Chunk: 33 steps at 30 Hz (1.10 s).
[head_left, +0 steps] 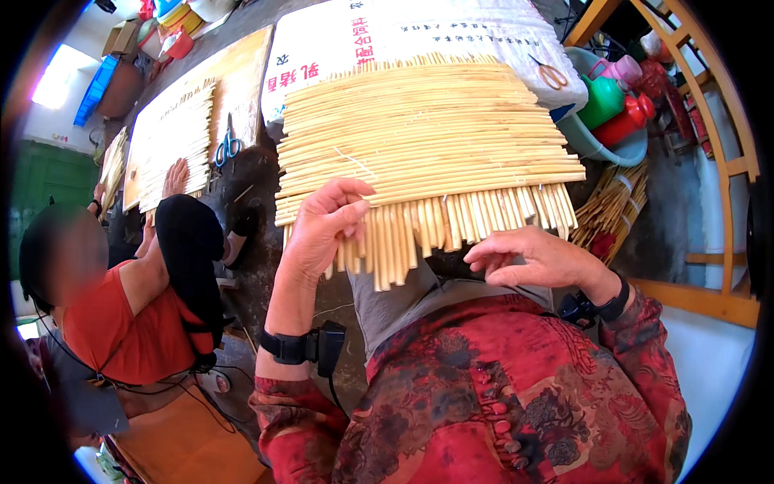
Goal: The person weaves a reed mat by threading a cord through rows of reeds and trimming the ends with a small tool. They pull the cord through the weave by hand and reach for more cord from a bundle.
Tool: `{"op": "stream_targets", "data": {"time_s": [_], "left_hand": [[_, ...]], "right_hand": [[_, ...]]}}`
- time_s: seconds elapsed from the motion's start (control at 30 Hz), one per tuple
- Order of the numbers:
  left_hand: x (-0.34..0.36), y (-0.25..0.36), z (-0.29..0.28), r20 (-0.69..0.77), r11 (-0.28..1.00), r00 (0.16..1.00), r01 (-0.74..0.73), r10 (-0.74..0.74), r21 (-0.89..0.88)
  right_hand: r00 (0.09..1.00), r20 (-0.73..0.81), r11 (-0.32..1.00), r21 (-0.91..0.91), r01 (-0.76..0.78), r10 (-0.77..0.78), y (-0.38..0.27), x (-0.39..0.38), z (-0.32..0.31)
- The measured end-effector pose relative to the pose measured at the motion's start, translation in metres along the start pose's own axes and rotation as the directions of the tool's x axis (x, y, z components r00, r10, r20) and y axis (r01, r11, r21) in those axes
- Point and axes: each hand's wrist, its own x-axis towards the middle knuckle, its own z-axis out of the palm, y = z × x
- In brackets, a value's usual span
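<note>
A mat of pale yellow stalks (427,129), laid side by side in rows, covers the near part of the work surface. Along its front edge, a layer of stalks (387,246) running crosswise sticks out toward me with uneven ends. My left hand (330,222) is at the mat's front left corner, thumb and forefinger drawn together; what they hold, if anything, is too small to make out. Just beyond those fingertips a short white thread (355,163) lies on the stalks. My right hand (524,256) hovers by the protruding ends at the right, fingers loosely bent and apart, holding nothing visible.
Scissors (550,74) lie on the white printed sheet (476,32) behind the mat. At right are a blue basin (617,153) with colourful containers, a stalk bundle (614,202) and a wooden frame (730,234). A co-worker (133,315) handles another mat (179,133) at left, near blue-handled scissors (228,148).
</note>
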Motion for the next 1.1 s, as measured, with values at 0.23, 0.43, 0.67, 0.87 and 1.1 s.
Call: {"op": "stream_targets", "data": {"time_s": [0.23, 0.43, 0.67, 0.87, 1.1], "left_hand": [[0.010, -0.006, 0.017, -0.063, 0.994, 0.996, -0.059, 0.065, 0.097], [0.006, 0.000, 0.032, -0.121, 0.956, 0.990, -0.036, 0.074, 0.290], [-0.019, -0.029, 0.044, -0.146, 0.768, 0.964, -0.080, 0.222, 0.635], [-0.011, -0.029, 0.051, -0.046, 0.523, 0.958, -0.113, 0.282, 0.845], [-0.040, -0.009, 0.057, 0.106, 0.343, 0.890, -0.278, 0.443, 0.897]], "right_hand": [[0.922, -0.182, 0.845, -0.489, 0.216, -0.341, -0.008, 0.090, -0.006], [0.945, -0.152, 0.771, -0.622, 0.137, -0.290, 0.010, 0.122, 0.012], [0.926, -0.168, 0.693, -0.710, 0.124, -0.337, 0.018, 0.110, 0.024], [0.912, -0.196, 0.688, -0.716, 0.119, -0.361, 0.018, 0.112, 0.027], [0.926, -0.178, 0.875, -0.423, 0.234, -0.334, -0.003, 0.054, 0.029]]}}
